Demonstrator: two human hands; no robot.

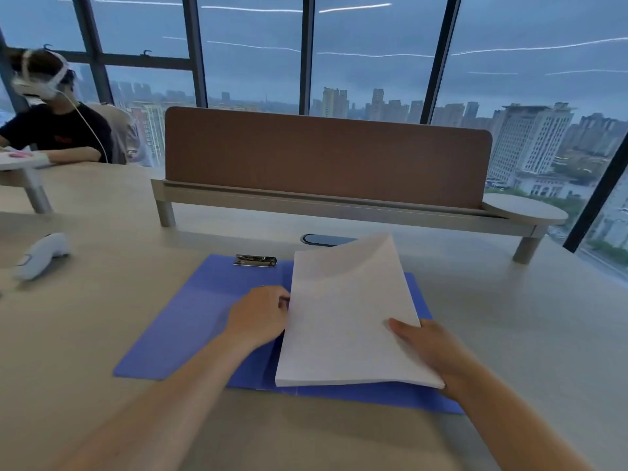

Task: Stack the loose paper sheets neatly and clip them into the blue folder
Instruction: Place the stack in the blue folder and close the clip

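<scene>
While the pale bench (102, 334) carries the open blue folder (190, 321), the paper stack (343, 321) lies tilted over its right half; right hand (431, 345) pinches the stack's near right corner; left hand (261, 317) grips its left edge; metal clip (255, 260) sits at the folder's far edge.

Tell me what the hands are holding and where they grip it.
Both hold the paper stack: left hand at its left edge, right hand at its lower right edge.

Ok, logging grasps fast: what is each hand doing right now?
Left hand: grips the paper stack at its left edge.
Right hand: holds the stack's right edge.
</scene>
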